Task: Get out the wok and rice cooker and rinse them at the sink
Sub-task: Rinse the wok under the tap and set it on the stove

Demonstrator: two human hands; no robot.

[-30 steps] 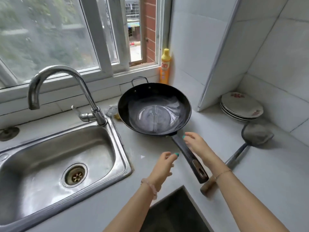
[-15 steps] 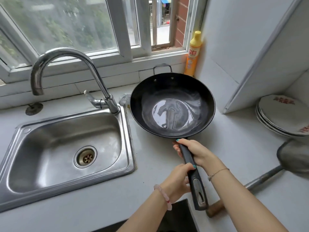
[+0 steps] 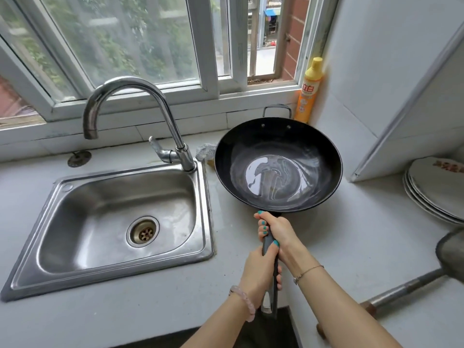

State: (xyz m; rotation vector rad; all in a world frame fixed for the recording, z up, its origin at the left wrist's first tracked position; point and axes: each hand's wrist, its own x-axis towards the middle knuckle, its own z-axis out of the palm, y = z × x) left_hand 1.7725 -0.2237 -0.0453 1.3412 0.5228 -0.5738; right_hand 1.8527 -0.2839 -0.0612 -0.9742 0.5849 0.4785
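A black wok [image 3: 278,164] with a long dark handle sits on the white counter, just right of the steel sink [image 3: 113,222]. A little liquid shines in its bottom. My right hand [image 3: 275,231] grips the handle close to the bowl. My left hand [image 3: 258,270] grips the same handle just below it. The curved tap [image 3: 140,106] stands at the sink's back right corner with no water running. No rice cooker is in view.
A yellow detergent bottle [image 3: 310,89] stands in the corner behind the wok. Stacked plates [image 3: 437,187] lie at the right edge. A metal spatula [image 3: 411,285] lies on the counter to the right. A sink plug [image 3: 79,158] rests behind the sink.
Both hands reached toward the wok handle and closed around it, the right first, then the left. My view has moved closer and leftward, over the sink.
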